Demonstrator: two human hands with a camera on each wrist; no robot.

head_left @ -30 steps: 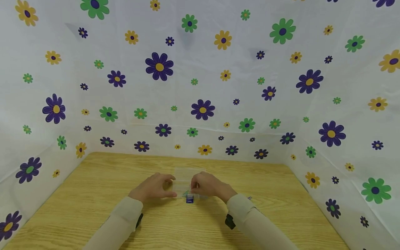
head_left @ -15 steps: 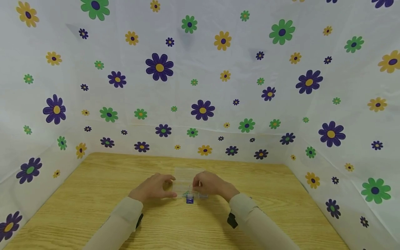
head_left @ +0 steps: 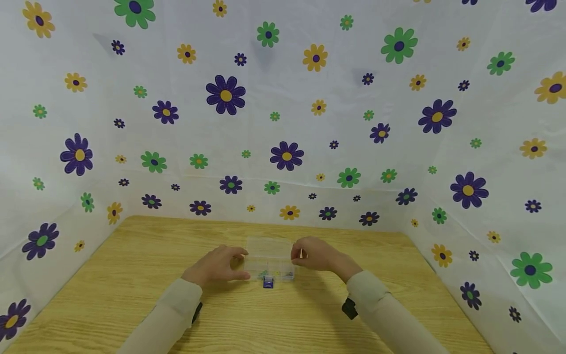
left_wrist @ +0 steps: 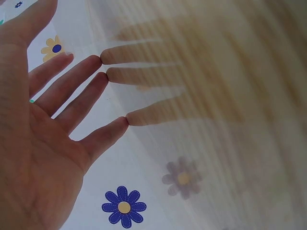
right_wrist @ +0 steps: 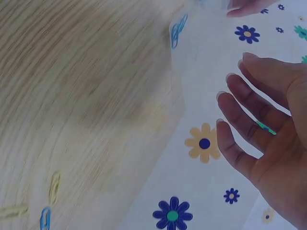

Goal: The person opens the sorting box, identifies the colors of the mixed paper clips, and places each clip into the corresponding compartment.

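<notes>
A clear plastic compartment box (head_left: 256, 270) with a blue latch (head_left: 268, 282) stands mid-table, its clear lid (head_left: 268, 247) raised toward the back. Small green, yellow and bluish pieces lie inside its front compartments. My left hand (head_left: 216, 265) is at the box's left end, thumb and fingers spread; in the left wrist view its fingertips rest on the glossy tabletop. At the right end is my right hand (head_left: 316, 253), fingers loosely bent. In the right wrist view nothing shows between its fingers (right_wrist: 242, 129). Blue paper clips (right_wrist: 177, 31) appear beyond them in that view.
More paper clips lie on the wood-grain table (head_left: 283, 324): yellow ones (right_wrist: 55, 187) and a blue one (right_wrist: 45, 218), at the lower left of the right wrist view. A white flower-print sheet (head_left: 283, 128) encloses the table at the back and sides.
My right hand has moved from over the box's front compartments rightward to its right end, uncovering the pieces inside. The left hand has stayed in place.
</notes>
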